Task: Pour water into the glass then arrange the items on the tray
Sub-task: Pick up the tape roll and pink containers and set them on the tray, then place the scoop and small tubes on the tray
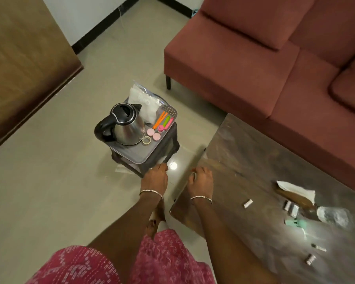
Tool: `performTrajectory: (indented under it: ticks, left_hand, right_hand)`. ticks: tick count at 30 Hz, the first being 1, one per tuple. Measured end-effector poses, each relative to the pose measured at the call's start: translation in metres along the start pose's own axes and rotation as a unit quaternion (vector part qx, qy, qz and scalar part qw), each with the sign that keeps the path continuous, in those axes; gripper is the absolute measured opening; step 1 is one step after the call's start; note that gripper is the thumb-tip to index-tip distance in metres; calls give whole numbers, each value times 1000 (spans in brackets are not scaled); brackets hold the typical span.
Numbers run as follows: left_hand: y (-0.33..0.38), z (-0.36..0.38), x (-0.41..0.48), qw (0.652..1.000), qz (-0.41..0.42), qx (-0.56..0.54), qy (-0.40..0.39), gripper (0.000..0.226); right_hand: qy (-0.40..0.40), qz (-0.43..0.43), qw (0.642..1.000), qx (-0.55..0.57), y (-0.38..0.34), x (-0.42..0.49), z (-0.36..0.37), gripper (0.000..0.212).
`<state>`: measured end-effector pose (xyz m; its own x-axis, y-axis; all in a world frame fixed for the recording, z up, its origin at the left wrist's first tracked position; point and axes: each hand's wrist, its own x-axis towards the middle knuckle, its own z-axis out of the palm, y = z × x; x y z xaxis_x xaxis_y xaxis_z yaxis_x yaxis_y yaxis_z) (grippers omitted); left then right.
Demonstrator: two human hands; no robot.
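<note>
A steel kettle (125, 125) with a black lid and handle stands on a grey tray (136, 152). The tray rests on a small dark stool (164, 149) on the floor. Also on the tray are a clear plastic bag (145, 99), orange, green and pink clips (164, 120), pink round caps (153, 134) and a tape ring (146, 140). I cannot make out a glass. My left hand (155, 177) is at the stool's near corner, fingers curled down over its edge. My right hand (201, 178) hovers, fingers curled, at the near corner of the dark table (244, 156).
A maroon sofa (264, 58) stands behind the stool and table. The dark table at right carries paper (295, 190), small rolls (248, 203), a mint clip (296, 223) and crumpled plastic (334, 216). A brown wooden panel (23, 64) is at the left. The floor is tiled.
</note>
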<state>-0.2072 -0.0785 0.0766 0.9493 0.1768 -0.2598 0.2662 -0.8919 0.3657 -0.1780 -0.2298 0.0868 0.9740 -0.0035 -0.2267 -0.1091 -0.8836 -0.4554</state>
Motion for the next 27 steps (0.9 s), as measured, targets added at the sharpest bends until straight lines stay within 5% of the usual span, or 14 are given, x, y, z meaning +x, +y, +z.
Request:
performTrajectory:
  ticks: [19, 27]
  left_hand:
    - [207, 59, -86, 974, 212, 19, -76, 22]
    - [290, 116, -120, 978, 182, 32, -100, 25]
  right_hand:
    - [135, 218, 966, 43, 208, -131, -129, 14]
    - [117, 240, 962, 54, 322, -144, -159, 16]
